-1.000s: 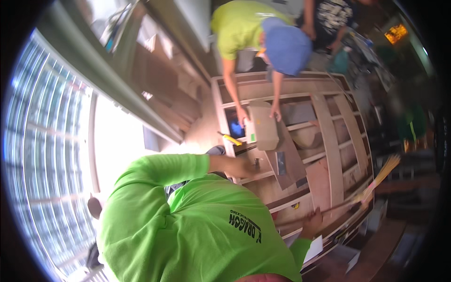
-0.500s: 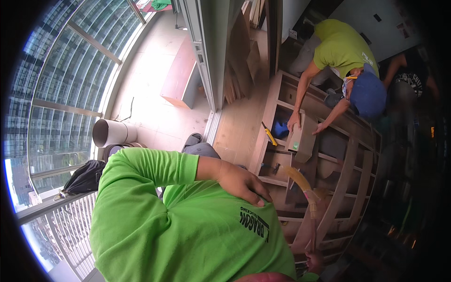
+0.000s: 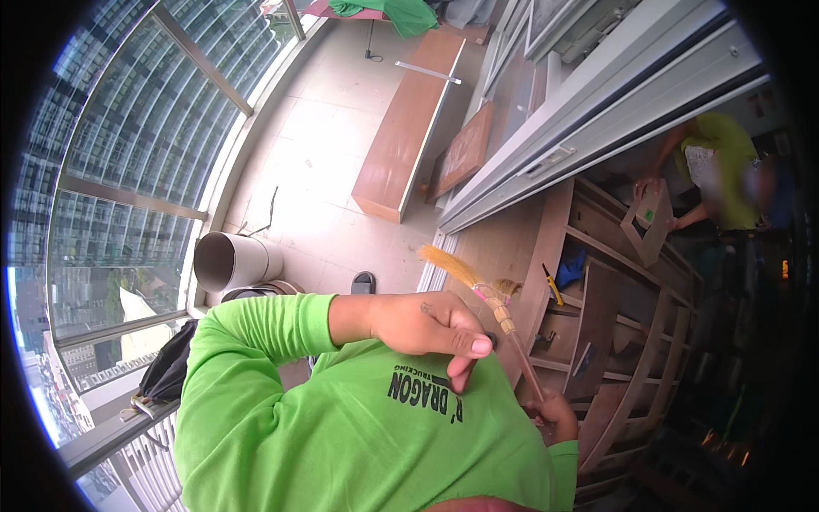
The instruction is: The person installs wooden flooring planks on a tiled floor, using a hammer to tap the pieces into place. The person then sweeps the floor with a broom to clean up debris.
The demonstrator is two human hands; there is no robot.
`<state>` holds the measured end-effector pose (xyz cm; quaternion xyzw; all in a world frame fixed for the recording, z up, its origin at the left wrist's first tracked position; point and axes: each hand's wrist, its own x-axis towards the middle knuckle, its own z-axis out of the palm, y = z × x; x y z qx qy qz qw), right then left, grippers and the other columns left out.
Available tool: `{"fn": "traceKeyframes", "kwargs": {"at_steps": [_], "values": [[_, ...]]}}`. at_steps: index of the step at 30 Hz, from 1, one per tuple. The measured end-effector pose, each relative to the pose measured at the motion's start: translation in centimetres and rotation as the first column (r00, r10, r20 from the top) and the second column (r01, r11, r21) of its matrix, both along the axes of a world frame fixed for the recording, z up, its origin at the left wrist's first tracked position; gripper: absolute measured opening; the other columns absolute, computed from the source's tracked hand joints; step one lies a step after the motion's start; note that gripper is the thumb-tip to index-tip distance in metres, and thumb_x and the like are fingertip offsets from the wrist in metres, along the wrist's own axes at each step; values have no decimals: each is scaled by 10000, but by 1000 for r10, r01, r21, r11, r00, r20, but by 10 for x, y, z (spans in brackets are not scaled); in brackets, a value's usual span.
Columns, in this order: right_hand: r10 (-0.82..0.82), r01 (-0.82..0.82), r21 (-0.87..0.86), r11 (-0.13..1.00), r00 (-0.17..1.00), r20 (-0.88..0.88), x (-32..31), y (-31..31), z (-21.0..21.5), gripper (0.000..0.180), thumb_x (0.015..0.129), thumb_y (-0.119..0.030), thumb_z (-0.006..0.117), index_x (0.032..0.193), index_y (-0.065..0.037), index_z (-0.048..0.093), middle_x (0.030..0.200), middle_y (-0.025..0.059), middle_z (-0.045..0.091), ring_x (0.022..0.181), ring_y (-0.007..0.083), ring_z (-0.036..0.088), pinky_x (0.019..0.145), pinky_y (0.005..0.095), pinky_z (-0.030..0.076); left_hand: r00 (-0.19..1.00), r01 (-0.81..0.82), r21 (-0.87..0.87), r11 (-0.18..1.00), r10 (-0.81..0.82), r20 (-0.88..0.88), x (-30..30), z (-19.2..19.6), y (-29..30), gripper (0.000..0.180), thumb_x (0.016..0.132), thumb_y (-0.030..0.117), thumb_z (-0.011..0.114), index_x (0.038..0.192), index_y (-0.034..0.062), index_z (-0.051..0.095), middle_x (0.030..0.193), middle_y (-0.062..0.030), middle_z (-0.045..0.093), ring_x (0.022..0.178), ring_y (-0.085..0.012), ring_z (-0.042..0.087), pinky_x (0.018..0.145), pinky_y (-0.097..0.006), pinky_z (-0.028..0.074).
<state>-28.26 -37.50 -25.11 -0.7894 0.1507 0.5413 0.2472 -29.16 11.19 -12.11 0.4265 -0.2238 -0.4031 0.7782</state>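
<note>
My left hand (image 3: 439,328) lies across the front of my green shirt (image 3: 341,427), its fingers loosely bent and slightly apart, with nothing visible in them. Lower right, my right hand (image 3: 554,416) is wrapped round the brown handle of a soft broom (image 3: 522,358). The broom is tilted, its straw-coloured bristles raised toward the sliding door track. Part of my right hand is hidden behind my body.
A wooden cabinet frame (image 3: 554,256) lies at right, with a yellow-handled tool (image 3: 553,286) on it. Beyond, a co-worker (image 3: 721,171) holds a wooden box piece (image 3: 650,224). A long wooden cabinet (image 3: 397,136), a white cylinder (image 3: 230,260) and a sliding door frame (image 3: 597,136) stand ahead.
My view has swung toward the balcony, shifting the co-worker rightward. The broom has come up and left, its bristles now near the door track. My left hand has turned, thumb uppermost.
</note>
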Motion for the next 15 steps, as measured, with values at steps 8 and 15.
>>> {"fn": "traceKeyframes", "kwargs": {"at_steps": [8, 15], "values": [[217, -255, 283, 924, 963, 159, 60, 272, -61, 219, 857, -124, 717, 1005, -19, 595, 734, 17, 560, 508, 120, 533, 442, 289, 440, 554, -530, -529, 663, 743, 377, -59, 104, 171, 215, 967, 104, 590, 1003, -76, 701, 1008, -267, 671, 1074, -415, 610, 981, -517, 455], [174, -155, 456, 877, 985, 0, 106, 390, -3, 232, 869, -165, 725, 993, -22, 590, 751, 20, 581, 599, 123, 568, 549, 277, 481, 341, -611, -750, 255, 939, 42, -64, 130, 179, 496, 1037, 305, 477, 980, -153, 658, 988, -323, 671, 1077, -485, 615, 1069, -554, 351]]}}
